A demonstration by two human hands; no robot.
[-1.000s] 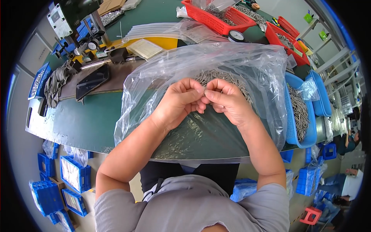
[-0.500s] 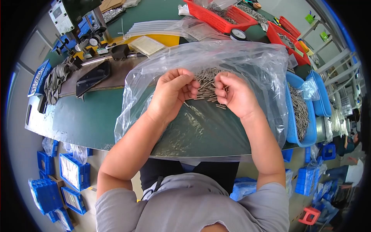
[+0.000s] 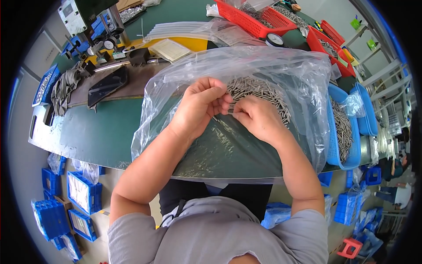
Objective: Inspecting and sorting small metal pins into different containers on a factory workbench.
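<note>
Head view: both hands work inside the mouth of a big clear plastic bag spread on the green table. Left hand sits curled, fingers folded toward the palm, knuckles up; whether it grips anything I cannot tell, since the fingers hide the inside. Right hand pinches narrow, thumb and forefinger closed on one thin metal pin whose free end points left toward the left fingertips. The pin's long axis runs roughly left-right, lying in the small gap between the two hands, so the left hand is the nearer free one to take it. The pile of pins lies just beyond both hands, up and right of the grip, touching the right hand's far side. A blue tray with more pins stands at the right edge of the bag, well apart from the left hand. Red baskets sit at the far side of the table; a dark phone lies to the left. Against the frame half a second back: the hands were then apart, both higher over the pile, and have now closed in and dropped toward the near edge of it, fingertips almost meeting; a second back they were together likewise.
</note>
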